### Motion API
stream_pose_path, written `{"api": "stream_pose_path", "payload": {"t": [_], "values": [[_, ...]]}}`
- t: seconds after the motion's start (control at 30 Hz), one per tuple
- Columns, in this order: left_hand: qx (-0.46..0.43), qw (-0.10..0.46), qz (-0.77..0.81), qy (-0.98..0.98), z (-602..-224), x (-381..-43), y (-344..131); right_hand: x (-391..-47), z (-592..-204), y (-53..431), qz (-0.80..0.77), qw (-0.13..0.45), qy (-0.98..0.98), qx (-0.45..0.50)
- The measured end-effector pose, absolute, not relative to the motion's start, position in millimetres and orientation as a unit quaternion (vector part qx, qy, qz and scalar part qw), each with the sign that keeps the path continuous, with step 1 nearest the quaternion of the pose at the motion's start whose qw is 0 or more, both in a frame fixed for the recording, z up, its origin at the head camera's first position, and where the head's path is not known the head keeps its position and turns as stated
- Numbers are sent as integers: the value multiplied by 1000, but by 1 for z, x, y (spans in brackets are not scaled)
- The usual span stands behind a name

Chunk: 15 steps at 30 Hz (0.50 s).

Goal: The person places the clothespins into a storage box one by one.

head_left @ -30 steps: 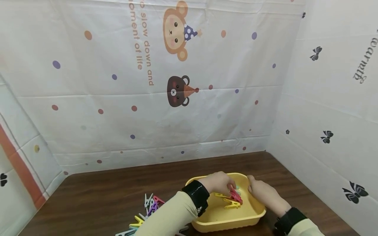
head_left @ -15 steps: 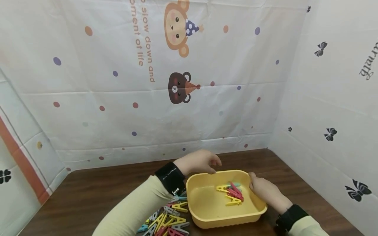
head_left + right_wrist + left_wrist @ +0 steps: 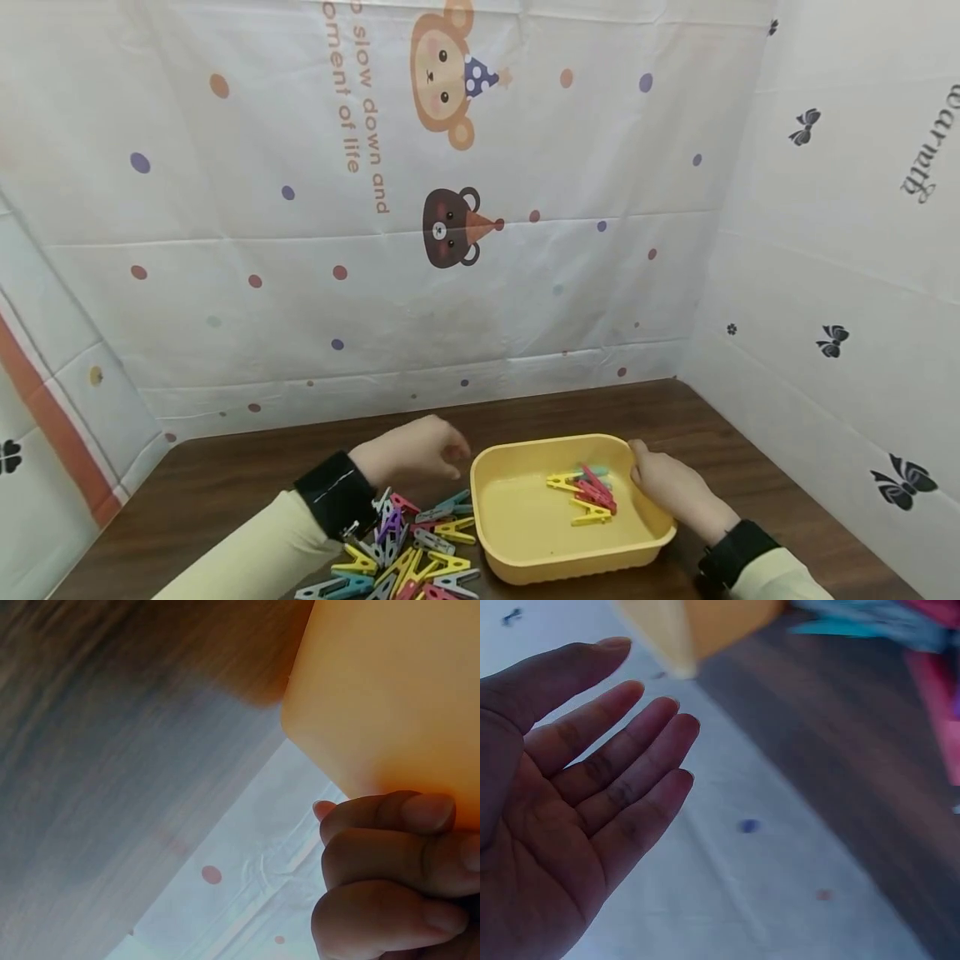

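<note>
A yellow plastic basin (image 3: 573,569) stands on the brown table, holding a few red, yellow and teal clothespins (image 3: 596,493) towards its right side. My right hand (image 3: 673,489) grips the basin's right rim, with curled fingers (image 3: 390,855) against the outer wall in the right wrist view. Left of the basin my left hand (image 3: 415,451) hovers over the table, just beyond a pile of clothespins (image 3: 414,567) in yellow, grey, red, purple and blue. Nothing is in its palm, and the fingers (image 3: 622,757) are loosely extended in the left wrist view.
White patterned cloth (image 3: 375,308) hangs behind the table (image 3: 247,492) and along both its sides. The clothespin pile lies close against the basin's left wall. A black band (image 3: 337,497) is worn on each wrist.
My left hand has let go of a clothespin inside the basin, lifted out over the rim and moved left towards the pile. My right hand stays on the rim.
</note>
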<state>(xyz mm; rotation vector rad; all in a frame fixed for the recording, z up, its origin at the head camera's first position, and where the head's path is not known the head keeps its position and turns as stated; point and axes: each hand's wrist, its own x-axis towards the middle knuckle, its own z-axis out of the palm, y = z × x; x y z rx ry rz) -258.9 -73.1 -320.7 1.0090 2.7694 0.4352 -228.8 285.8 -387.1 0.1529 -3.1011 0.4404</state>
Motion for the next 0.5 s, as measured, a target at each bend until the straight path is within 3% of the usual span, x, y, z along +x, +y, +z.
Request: {"api": "stream_pose_path", "payload": {"t": [0.5], "values": [[292, 116, 165, 935, -376, -271, -63, -226, -389, 284, 158, 9, -986, 48]]}}
